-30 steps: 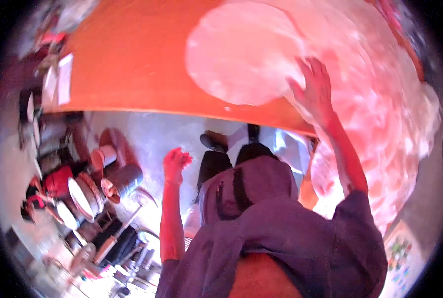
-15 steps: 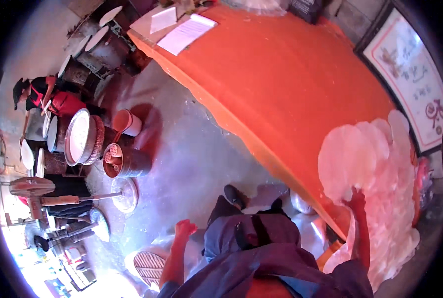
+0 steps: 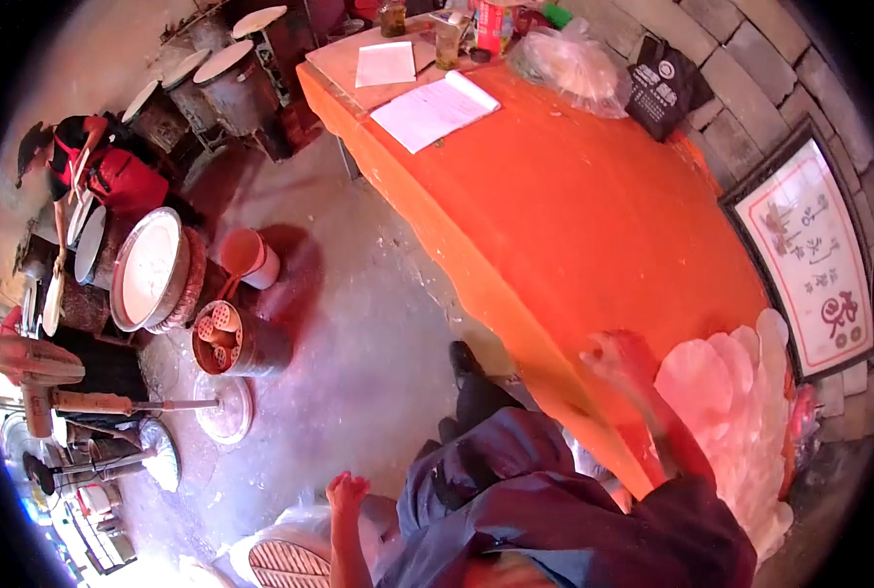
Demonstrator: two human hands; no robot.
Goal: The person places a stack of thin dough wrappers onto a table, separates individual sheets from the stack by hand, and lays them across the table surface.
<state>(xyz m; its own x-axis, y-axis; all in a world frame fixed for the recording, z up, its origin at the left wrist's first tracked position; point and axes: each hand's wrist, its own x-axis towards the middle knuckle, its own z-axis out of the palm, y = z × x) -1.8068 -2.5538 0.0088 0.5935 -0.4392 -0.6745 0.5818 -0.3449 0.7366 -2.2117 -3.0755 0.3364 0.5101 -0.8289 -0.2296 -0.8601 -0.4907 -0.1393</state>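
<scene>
Over the orange cloth of the table (image 3: 554, 206), my right hand (image 3: 613, 361) is lifted with its fingers loosely apart and nothing visible in them, slightly blurred. Beside its forearm, on the right end of the table, lies a large spread of thin, pale round sheets (image 3: 697, 377), overlapping in layers; they look like thin flatbreads. My left hand (image 3: 347, 490) hangs low at my left side, away from the table, its fingers loosely bent and holding nothing I can see. Below it a round slatted stool or basket top (image 3: 285, 565) is partly in view.
Papers (image 3: 437, 110), a plastic bag (image 3: 574, 69) and a black bag (image 3: 662, 88) lie at the table's far end. A framed sign (image 3: 807, 260) leans on the right wall. On the left stand a large basin (image 3: 149, 269), buckets (image 3: 250, 257), a fan (image 3: 35, 377) and a person (image 3: 113, 171) among round griddles.
My right hand has left the edge of the pale round sheets and moved left over the orange cloth. My view has shifted, showing more of the table's far end.
</scene>
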